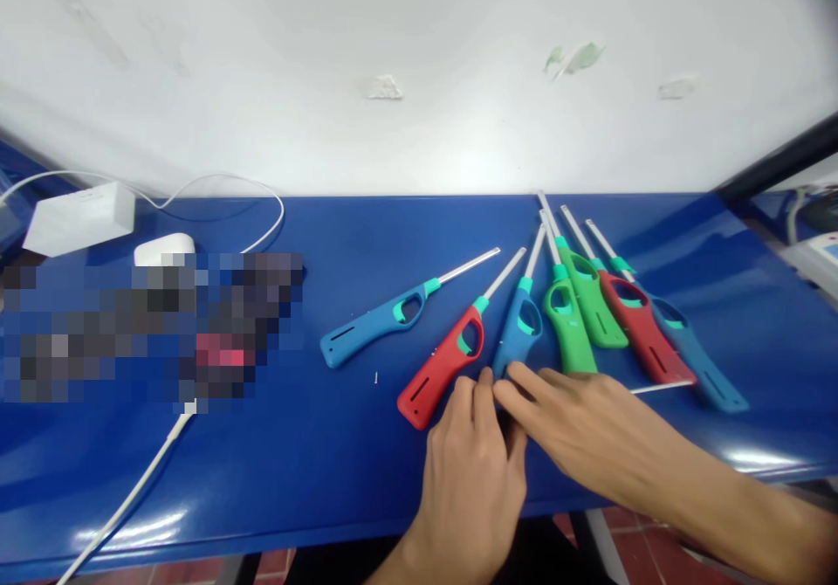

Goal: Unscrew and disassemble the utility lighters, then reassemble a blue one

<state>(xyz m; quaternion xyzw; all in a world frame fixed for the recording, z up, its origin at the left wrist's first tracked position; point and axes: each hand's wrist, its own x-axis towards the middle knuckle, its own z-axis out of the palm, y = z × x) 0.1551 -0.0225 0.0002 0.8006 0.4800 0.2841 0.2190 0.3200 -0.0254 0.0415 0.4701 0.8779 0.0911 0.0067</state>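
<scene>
My left hand (472, 463) and my right hand (576, 419) meet near the table's front edge, fingers bent and pressed together at the handle end of a blue lighter (520, 323). What the left fingertips hold is hidden. The right fingers touch the blue lighter's lower end, and whatever they pinch cannot be made out. Just left lies a red lighter (436, 375); farther left is another blue lighter (373, 325). Right of the hands are a green lighter (574, 327), a second green one (602, 310), a red one (645, 332) and a blue one (704, 358).
The blue table (314, 463) meets a white wall (419, 140). A white box (82, 218), a small white case (163, 249), a cable (131, 493) and blurred dark objects (249, 323) lie left. A small screw (375, 377) lies below the left blue lighter. A thin white rod (661, 388) shows right.
</scene>
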